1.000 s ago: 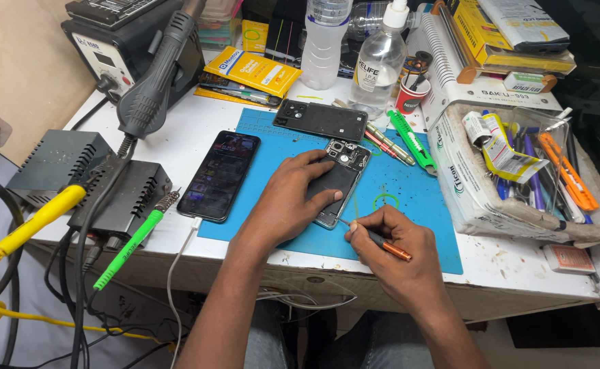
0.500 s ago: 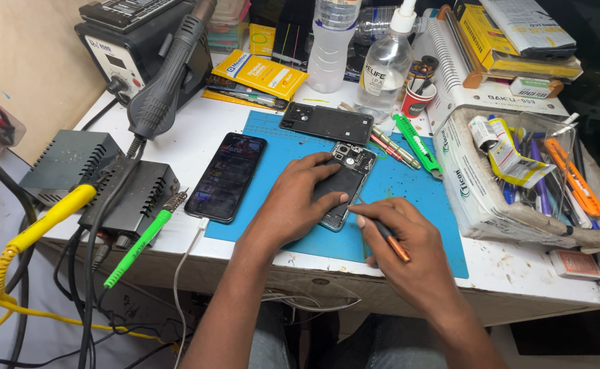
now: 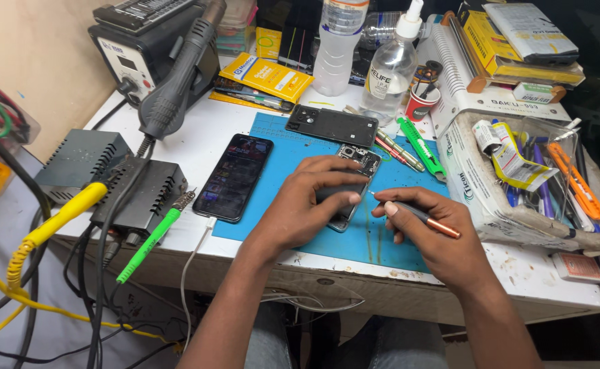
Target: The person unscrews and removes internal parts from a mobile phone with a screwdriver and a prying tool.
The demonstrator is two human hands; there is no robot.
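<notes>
Blue mat [image 3: 395, 239] at frame centre carries the opened phone [image 3: 354, 179]. Left hand [image 3: 310, 205] lies flat over it, prob. to pin it steady. Right hand [image 3: 433, 232], centre-right, pinches a copper-ended screwdriver [image 3: 419, 217], tip at the phone's edge. Hands close, not touching. Phone's lower half hidden under the palm; tip too small to read.
</notes>
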